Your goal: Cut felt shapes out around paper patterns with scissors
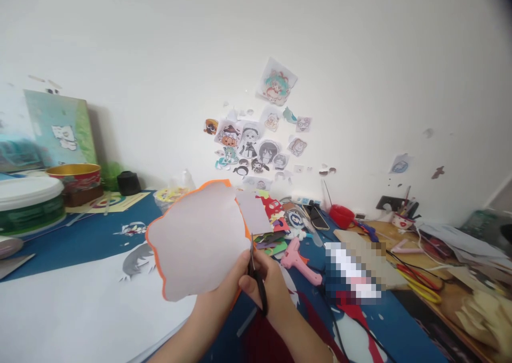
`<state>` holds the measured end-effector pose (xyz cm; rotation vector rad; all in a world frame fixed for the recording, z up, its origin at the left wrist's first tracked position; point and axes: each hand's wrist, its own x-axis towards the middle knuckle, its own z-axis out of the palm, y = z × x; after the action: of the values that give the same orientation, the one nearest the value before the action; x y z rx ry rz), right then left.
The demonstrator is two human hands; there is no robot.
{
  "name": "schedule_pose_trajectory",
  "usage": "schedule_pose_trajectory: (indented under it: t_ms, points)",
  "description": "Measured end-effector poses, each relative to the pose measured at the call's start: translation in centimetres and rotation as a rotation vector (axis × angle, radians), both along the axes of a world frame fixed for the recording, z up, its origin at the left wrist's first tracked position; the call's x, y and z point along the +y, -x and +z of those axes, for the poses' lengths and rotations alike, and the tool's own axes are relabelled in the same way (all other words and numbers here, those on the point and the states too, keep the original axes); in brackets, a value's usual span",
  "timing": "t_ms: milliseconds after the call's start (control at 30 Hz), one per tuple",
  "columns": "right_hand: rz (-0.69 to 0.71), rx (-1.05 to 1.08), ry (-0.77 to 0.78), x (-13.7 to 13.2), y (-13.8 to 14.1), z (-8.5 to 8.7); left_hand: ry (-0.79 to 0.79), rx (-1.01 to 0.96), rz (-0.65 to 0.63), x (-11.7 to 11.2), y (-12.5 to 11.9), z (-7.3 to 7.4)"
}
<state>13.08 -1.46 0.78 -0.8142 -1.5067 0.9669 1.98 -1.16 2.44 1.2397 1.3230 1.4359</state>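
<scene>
Held up in the middle of the head view is a large white paper cutout (200,240) with a wavy orange edge. My left hand (230,280) grips its lower right edge, fingers closed and partly hidden behind the sheet. Black-handled scissors (261,293) are in my right hand (270,280), whose fingers wrap round the handles. The blades point upward at the paper's right edge, close to my left fingers. Whether the blades are cutting into the paper I cannot tell. Below the cutout, white sheets (80,309) lie on the blue table, with a grey hair-shaped cutout (138,260) on them.
A pink glue gun (300,261) lies right of my hands, near coloured paper scraps (276,240) and a phone (316,216). At left stand a white-lidded tub (30,205) and a round tin (76,184). Yellow-handled pliers (422,288) lie far right. Drawings (256,144) cover the wall.
</scene>
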Motion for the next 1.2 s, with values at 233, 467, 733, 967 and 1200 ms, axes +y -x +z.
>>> schedule_pose_trajectory:
  t_ms: [233,467,733,967,1200]
  points:
    - [-0.117,-0.050,-0.003,0.3,0.0,-0.7,0.051,-0.052,-0.030,-0.6,-0.1,0.8]
    - [-0.063,-0.050,0.003,0.0,-0.1,-0.3,0.054,-0.015,-0.071,-0.1,0.5,0.9]
    - [0.014,0.018,0.034,-0.5,0.2,0.1,0.024,0.049,-0.034,0.0,0.4,0.7]
    - [-0.035,0.041,0.060,-0.3,0.2,-0.2,0.069,0.010,-0.035,0.0,0.3,1.0]
    - [-0.031,0.044,0.063,-0.3,0.1,-0.3,0.066,-0.084,-0.057,0.0,0.5,1.1]
